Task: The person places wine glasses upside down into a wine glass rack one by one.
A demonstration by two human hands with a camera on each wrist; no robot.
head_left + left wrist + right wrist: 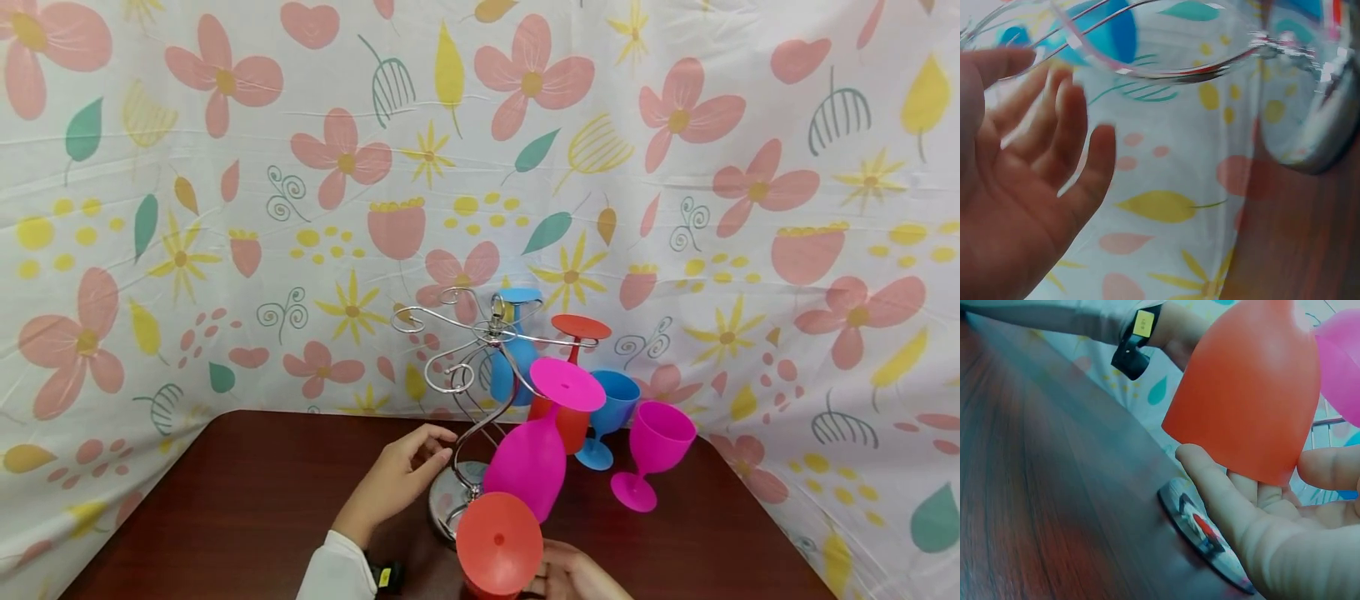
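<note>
A chrome wire glass rack (492, 332) with curled arms stands on a round base (444, 500). By its curved stem is my left hand (401, 475), fingers loosely bent and holding nothing; whether a fingertip touches the wire is unclear. My right hand (1285, 519) holds an upside-down orange-red plastic goblet (1247, 394) by the rim of its bowl, thumb on one side and fingers on the other. In the head view that goblet's foot hides part of this hand. A magenta goblet (528, 467) hangs upside down just behind it.
Upside down at the rack's back are a blue goblet (513, 367) and a red goblet (580, 329). To the right, another blue goblet (613, 400) and a magenta goblet (660, 437) stand upright on the dark wooden table (300, 483). Flowered cloth (345, 250) hangs behind.
</note>
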